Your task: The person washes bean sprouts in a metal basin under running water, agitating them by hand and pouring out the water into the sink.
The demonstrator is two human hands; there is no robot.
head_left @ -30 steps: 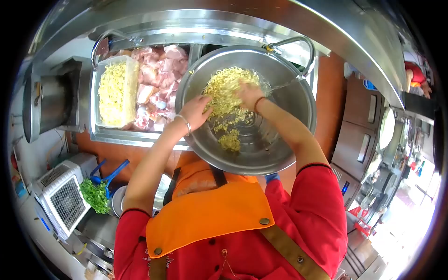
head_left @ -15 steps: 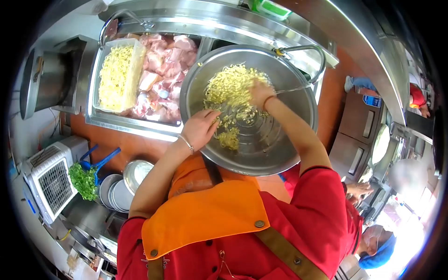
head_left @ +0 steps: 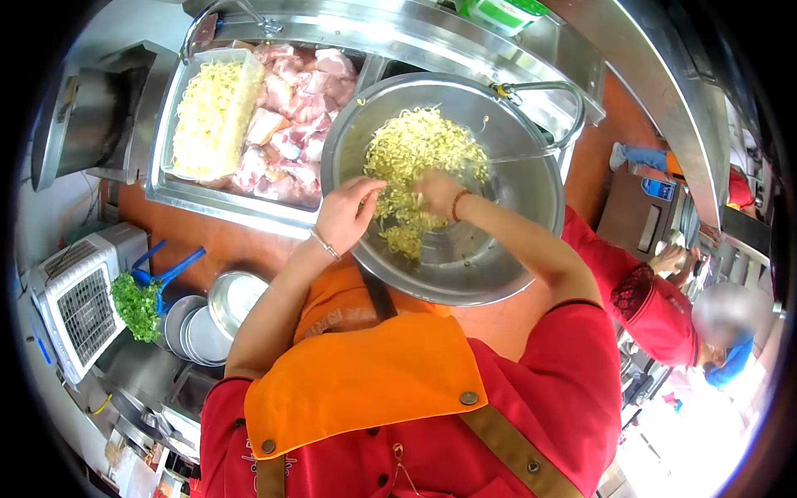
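Observation:
Yellow bean sprouts (head_left: 427, 145) lie heaped in a large steel bowl (head_left: 506, 274), with a smaller clump toward its near side. A thin stream of water runs into the bowl from the curved tap (head_left: 573, 116) at its right. My left hand (head_left: 350, 214) is over the bowl's left rim, fingers bent and thumb and fingertips close together; what they hold, if anything, is too small to tell. At the near edge of the heap, my right hand (head_left: 437, 195) touches the sprouts, its fingers blurred and partly hidden.
Left of the bowl, a sink holds raw meat (head_left: 290, 108) and a plastic tub of sprouts (head_left: 212, 116). Metal bowls (head_left: 203, 332), green leaves (head_left: 137, 307) and a white cooler (head_left: 79, 303) are lower left. A co-worker in red (head_left: 656, 311) stands at the right.
My right hand has swept from the far right of the heap toward me, drawing sprouts nearer. My left hand stays near the left rim. The co-worker has come further into view at the right.

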